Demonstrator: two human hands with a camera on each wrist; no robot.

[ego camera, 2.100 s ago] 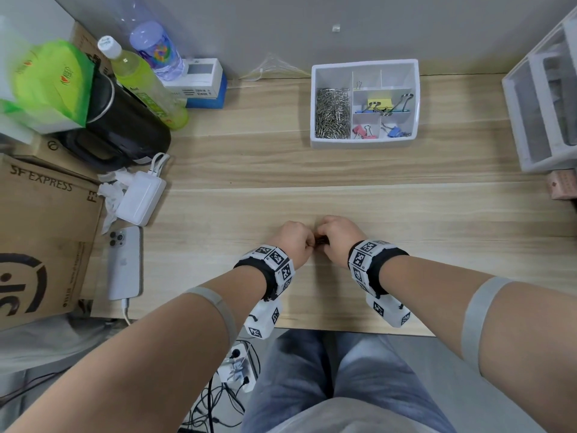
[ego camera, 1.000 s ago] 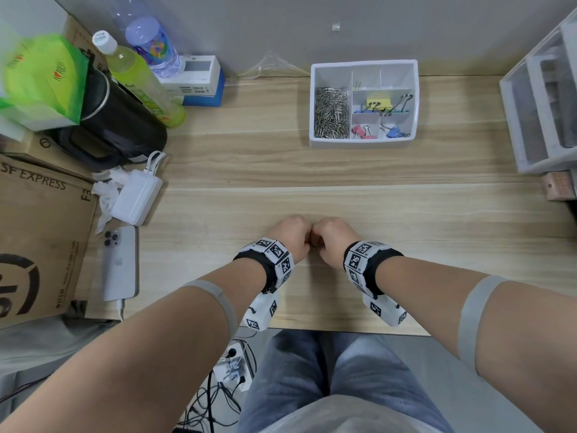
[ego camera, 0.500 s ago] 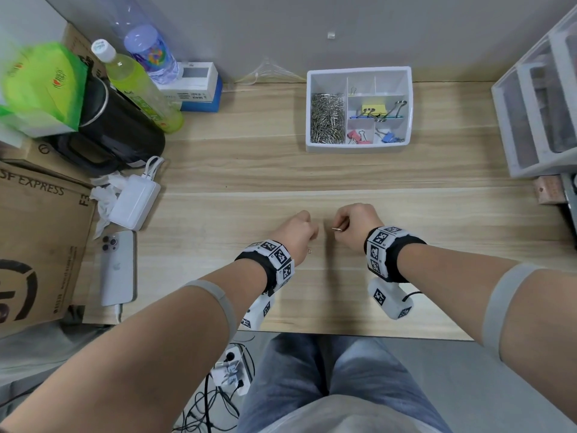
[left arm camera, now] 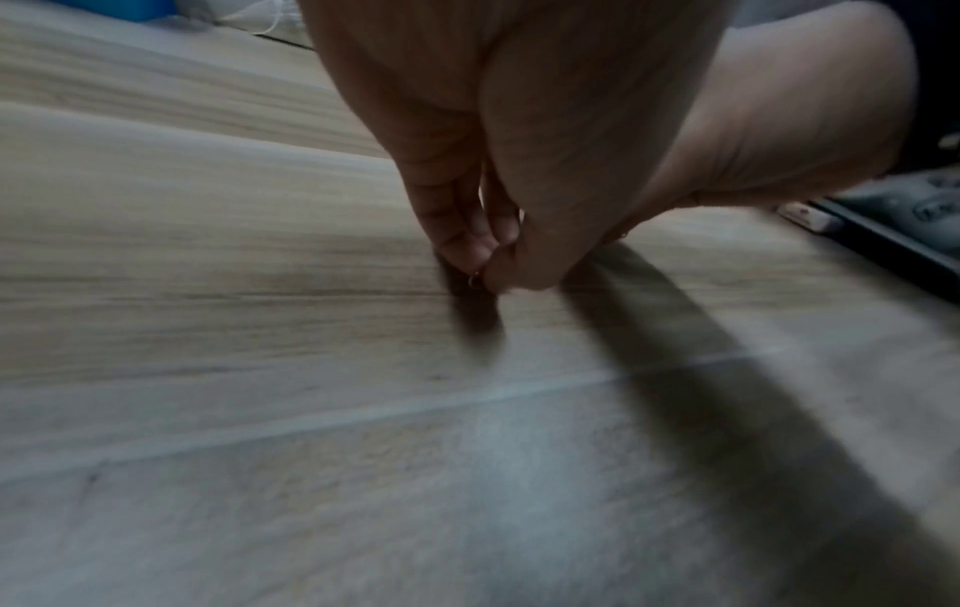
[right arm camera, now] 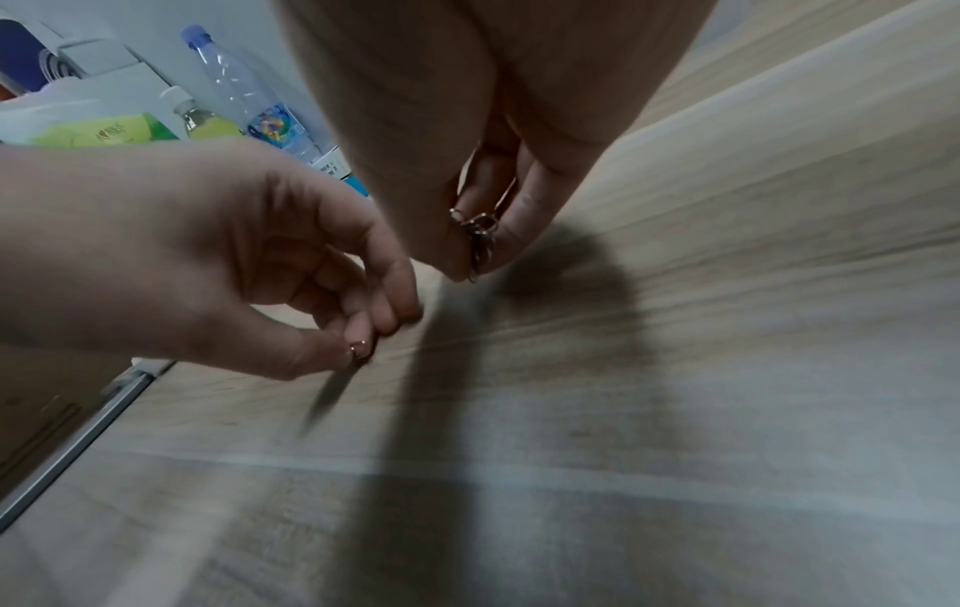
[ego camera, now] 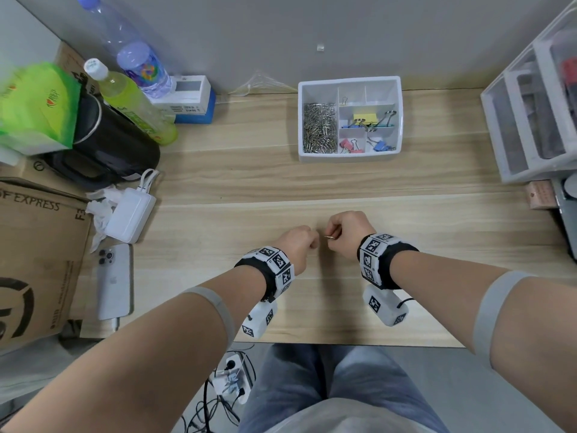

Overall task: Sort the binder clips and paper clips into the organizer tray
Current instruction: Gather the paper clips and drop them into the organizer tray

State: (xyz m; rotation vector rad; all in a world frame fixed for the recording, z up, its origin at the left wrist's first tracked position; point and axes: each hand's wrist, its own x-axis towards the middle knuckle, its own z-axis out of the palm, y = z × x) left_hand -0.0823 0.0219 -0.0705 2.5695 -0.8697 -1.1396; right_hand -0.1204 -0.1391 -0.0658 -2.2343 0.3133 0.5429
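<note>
The white organizer tray [ego camera: 349, 158] stands at the back of the desk. Its left compartment holds a pile of silver paper clips [ego camera: 320, 128]. Coloured binder clips [ego camera: 363, 118] lie in its right compartments. Near the desk's front edge, my right hand [ego camera: 331, 237] pinches a small bunch of paper clips [right arm camera: 480, 238] between thumb and fingers, just above the wood. Close to its left, my left hand [ego camera: 313, 243] pinches one small paper clip [left arm camera: 475, 281] at the desk surface, which is also in the right wrist view as the small clip [right arm camera: 358, 349].
At the left are a phone [ego camera: 114, 281], a white power bank [ego camera: 131, 214], a cardboard box [ego camera: 37, 260], a black bag [ego camera: 103, 151] and bottles [ego camera: 137, 110]. A white drawer unit [ego camera: 530, 114] stands at the right. Bare wood lies between my hands and the tray.
My hands, pressed together a second ago, have drawn a little apart. The right hand has moved right with clips in its pinch.
</note>
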